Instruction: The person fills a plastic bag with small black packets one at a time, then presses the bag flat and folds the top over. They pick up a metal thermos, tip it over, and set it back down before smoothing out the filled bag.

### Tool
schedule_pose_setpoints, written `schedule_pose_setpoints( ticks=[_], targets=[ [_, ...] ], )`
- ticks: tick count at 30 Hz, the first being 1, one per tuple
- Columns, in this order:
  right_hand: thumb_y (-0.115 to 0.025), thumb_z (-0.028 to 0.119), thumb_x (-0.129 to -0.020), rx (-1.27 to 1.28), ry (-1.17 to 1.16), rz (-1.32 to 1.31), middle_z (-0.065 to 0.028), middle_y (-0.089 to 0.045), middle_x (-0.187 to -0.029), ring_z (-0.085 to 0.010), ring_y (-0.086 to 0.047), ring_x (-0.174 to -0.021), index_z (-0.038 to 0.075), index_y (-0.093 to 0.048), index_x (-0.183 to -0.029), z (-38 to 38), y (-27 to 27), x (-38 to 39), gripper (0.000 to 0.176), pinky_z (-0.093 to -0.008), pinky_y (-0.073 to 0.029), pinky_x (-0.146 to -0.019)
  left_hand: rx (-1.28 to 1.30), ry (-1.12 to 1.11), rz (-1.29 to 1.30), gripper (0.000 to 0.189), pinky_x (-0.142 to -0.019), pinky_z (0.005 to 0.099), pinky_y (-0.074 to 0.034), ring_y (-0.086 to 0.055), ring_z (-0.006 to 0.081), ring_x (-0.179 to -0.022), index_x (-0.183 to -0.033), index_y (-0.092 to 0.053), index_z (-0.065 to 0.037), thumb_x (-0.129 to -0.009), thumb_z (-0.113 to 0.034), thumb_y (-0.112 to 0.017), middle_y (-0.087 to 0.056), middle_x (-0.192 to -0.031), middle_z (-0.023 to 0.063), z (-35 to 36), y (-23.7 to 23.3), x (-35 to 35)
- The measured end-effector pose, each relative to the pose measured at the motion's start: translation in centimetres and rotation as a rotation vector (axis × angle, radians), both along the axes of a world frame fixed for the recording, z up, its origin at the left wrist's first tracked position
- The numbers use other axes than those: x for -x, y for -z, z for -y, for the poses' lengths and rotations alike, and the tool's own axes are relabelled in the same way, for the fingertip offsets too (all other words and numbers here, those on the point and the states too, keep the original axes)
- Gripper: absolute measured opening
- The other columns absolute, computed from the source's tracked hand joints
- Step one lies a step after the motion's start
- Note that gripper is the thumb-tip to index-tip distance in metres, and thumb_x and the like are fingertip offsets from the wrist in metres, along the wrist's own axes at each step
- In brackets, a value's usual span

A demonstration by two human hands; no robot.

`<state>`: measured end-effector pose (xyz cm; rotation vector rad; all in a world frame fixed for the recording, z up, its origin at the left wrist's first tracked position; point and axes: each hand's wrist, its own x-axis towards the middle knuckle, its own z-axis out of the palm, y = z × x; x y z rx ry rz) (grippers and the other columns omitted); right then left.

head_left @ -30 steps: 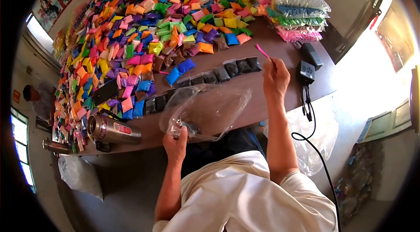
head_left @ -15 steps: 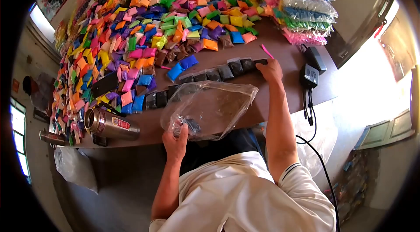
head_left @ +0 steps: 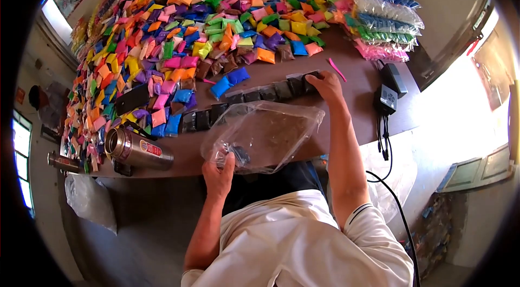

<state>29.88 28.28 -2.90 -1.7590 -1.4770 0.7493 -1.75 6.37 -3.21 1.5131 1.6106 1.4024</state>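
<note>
My left hand (head_left: 218, 174) is closed around the gathered part of a large clear plastic bag (head_left: 281, 130). A dark packet (head_left: 240, 155) shows through the film close to my fingers. The bag lies spread over the table's front edge and partly covers a row of small black packets (head_left: 267, 93). At the right end of this row, my right hand (head_left: 327, 87) has its thumb and fingers closed on the last black packet (head_left: 310, 84). Two blue packets (head_left: 229, 82) lie just behind the row.
A big heap of colourful packets (head_left: 216, 27) covers the table's back and left. Filled clear bags (head_left: 387, 21) are stacked at the back right. A steel flask (head_left: 141, 149) lies by the left front edge, near a black phone (head_left: 131, 99). Black adapters with cables (head_left: 386, 97) stand right.
My right hand has shifted a little to the left along with the end packet, and the right part of the row sits closer together. My left hand keeps holding the bag.
</note>
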Motion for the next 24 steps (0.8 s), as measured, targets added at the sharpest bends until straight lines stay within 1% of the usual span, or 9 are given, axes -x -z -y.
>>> schedule_pose_setpoints(
  ticks=[2,6,9,12,15,17,18,21,24],
  targets=[
    [-0.075,0.048,-0.069,-0.142,0.159,0.177,-0.0174,-0.069,-0.082,-0.0322,-0.067,-0.084,-0.003,-0.069,-0.085,-0.1,0.7,0.4,0.054,-0.0381,-0.049,-0.077,0.007,-0.003,0.000,0.028,-0.070,0.0313,-0.048,-0.058,0.0150,-0.072,-0.097,-0.062,0.000,-0.087,-0.026,-0.066,-0.063,-0.079,0.0059,0.0,0.2,0.0],
    [-0.075,0.049,-0.067,-0.254,0.178,0.245,-0.0186,-0.069,-0.084,-0.0338,-0.066,-0.088,-0.003,-0.069,-0.084,-0.3,1.7,-0.4,0.055,-0.0399,-0.050,-0.078,-0.002,0.001,-0.005,0.029,-0.070,0.0313,-0.048,-0.059,0.0156,-0.074,-0.098,-0.062,0.000,-0.087,-0.026,-0.066,-0.062,-0.080,0.0066,-0.2,0.4,0.1],
    [-0.076,0.045,-0.068,-0.010,-0.042,0.111,-0.0183,-0.069,-0.083,-0.0326,-0.067,-0.083,-0.004,-0.070,-0.086,0.8,-0.5,-0.8,0.052,-0.0399,-0.050,-0.077,0.008,0.001,-0.027,0.029,-0.071,0.0316,-0.048,-0.059,0.0164,-0.074,-0.100,-0.062,0.000,-0.087,-0.026,-0.066,-0.063,-0.081,0.0072,0.0,0.3,0.2],
    [-0.077,0.038,-0.068,0.019,-0.012,-0.003,-0.0148,-0.069,-0.080,-0.0237,-0.066,-0.075,-0.004,-0.070,-0.084,1.7,-0.6,-1.0,0.046,-0.0362,-0.049,-0.067,0.011,0.000,-0.042,0.030,-0.072,0.0323,-0.049,-0.060,0.0178,-0.075,-0.103,-0.062,0.000,-0.087,-0.026,-0.066,-0.063,-0.084,0.0079,-0.1,0.2,0.1],
    [-0.079,0.033,-0.070,-0.016,0.004,-0.334,-0.0079,-0.064,-0.072,-0.0146,-0.059,-0.067,-0.004,-0.069,-0.087,3.0,-0.3,-1.5,0.042,-0.0304,-0.045,-0.057,0.048,0.001,-0.001,0.031,-0.073,0.0326,-0.049,-0.061,0.0192,-0.077,-0.105,-0.063,-0.001,-0.087,-0.026,-0.066,-0.064,-0.087,0.0085,0.0,0.7,0.4],
    [-0.079,0.033,-0.073,-0.025,0.338,-0.452,-0.0013,-0.059,-0.071,-0.0099,-0.053,-0.063,0.000,-0.068,-0.094,5.3,-1.8,-1.4,0.041,-0.0254,-0.038,-0.051,0.086,-0.003,0.043,0.032,-0.074,0.0326,-0.049,-0.062,0.0198,-0.079,-0.107,-0.063,-0.001,-0.087,-0.026,-0.066,-0.064,-0.088,0.0087,0.1,1.0,0.5],
    [-0.076,0.038,-0.077,-0.078,0.326,-0.577,0.0018,-0.055,-0.075,-0.0061,-0.042,-0.055,0.005,-0.065,-0.099,5.9,-1.3,-2.1,0.041,-0.0231,-0.029,-0.045,0.076,0.002,0.030,0.032,-0.075,0.0325,-0.049,-0.061,0.0192,-0.080,-0.107,-0.062,-0.001,-0.087,-0.026,-0.066,-0.065,-0.090,0.0087,0.0,1.0,0.5],
    [-0.071,0.028,-0.083,-0.229,0.323,-0.770,0.0056,-0.055,-0.077,-0.0016,-0.042,-0.060,0.008,-0.066,-0.099,10.9,-6.0,-1.1,0.026,-0.0193,-0.026,-0.046,0.081,0.005,0.018,0.032,-0.077,0.0326,-0.049,-0.061,0.0184,-0.083,-0.108,-0.062,-0.001,-0.087,-0.025,-0.066,-0.065,-0.092,0.0087,0.1,0.9,0.5],
    [-0.074,0.029,-0.079,-0.484,0.109,-0.927,-0.0034,-0.063,-0.093,-0.0109,-0.062,-0.080,0.002,-0.059,-0.110,15.1,-8.2,-0.6,0.043,-0.0232,-0.048,-0.060,0.110,0.007,0.052,0.032,-0.077,0.0328,-0.049,-0.061,0.0186,-0.084,-0.108,-0.062,0.000,-0.087,-0.024,-0.065,-0.065,-0.093,0.0095,0.2,1.0,0.4]
  ],
)
